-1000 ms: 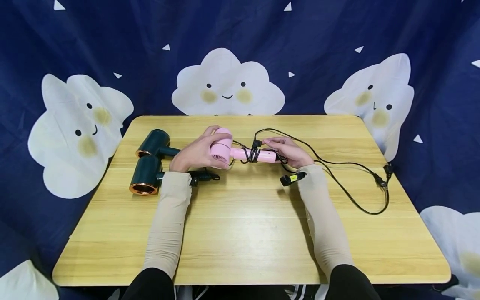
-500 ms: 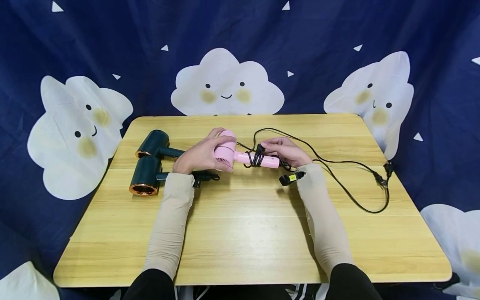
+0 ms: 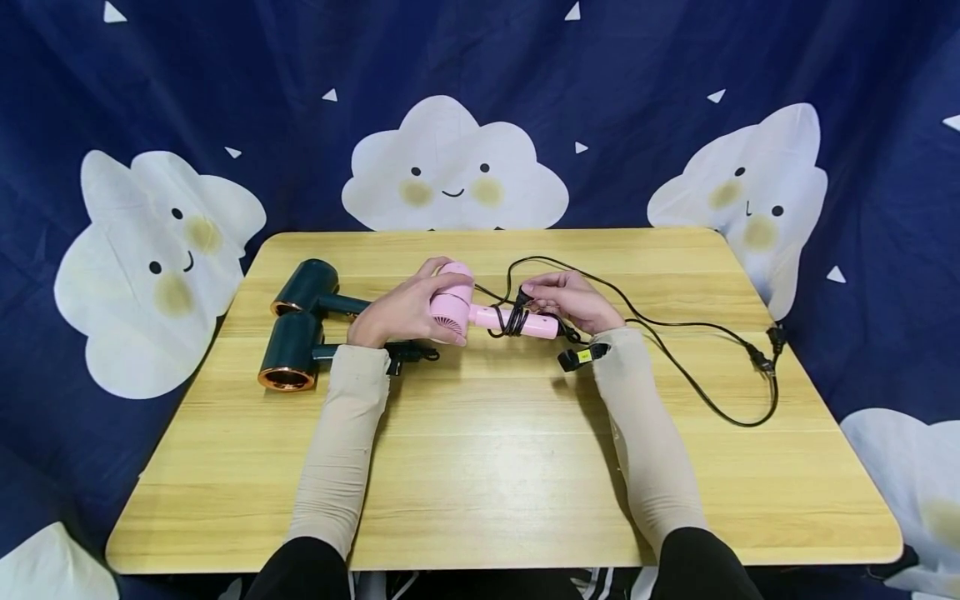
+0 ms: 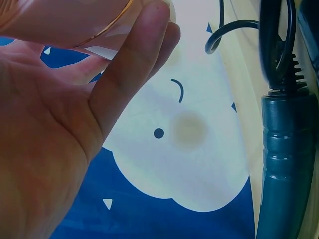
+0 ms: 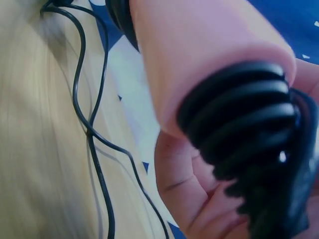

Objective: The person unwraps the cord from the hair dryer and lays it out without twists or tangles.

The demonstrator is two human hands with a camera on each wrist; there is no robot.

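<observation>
A pink hair dryer [image 3: 451, 310] is held by its round head in my left hand [image 3: 401, 310], fingers over the top and thumb below. Its handle points right, with a black cord [image 3: 515, 319] wound several times around it. My right hand [image 3: 576, 302] pinches the black plug [image 3: 522, 296] just above the handle. In the right wrist view, the ribbed cord sleeve [image 5: 239, 109] at the handle's end passes in front of the right palm. In the left wrist view, the thumb and fingers spread around the pink head [image 4: 65, 22].
Two dark green hair dryers with copper rims lie at left, one behind [image 3: 309, 283], one in front [image 3: 291, 346]; my left hand and wrist partly cover their handles. Loose black cords [image 3: 660, 325] loop across the right of the wooden table [image 3: 480, 492], with plugs [image 3: 763, 362] near its right edge.
The pink hair dryer has shifted slightly to the right with my left hand. The plug has moved up and right a little, with the right fingers now around its top.
</observation>
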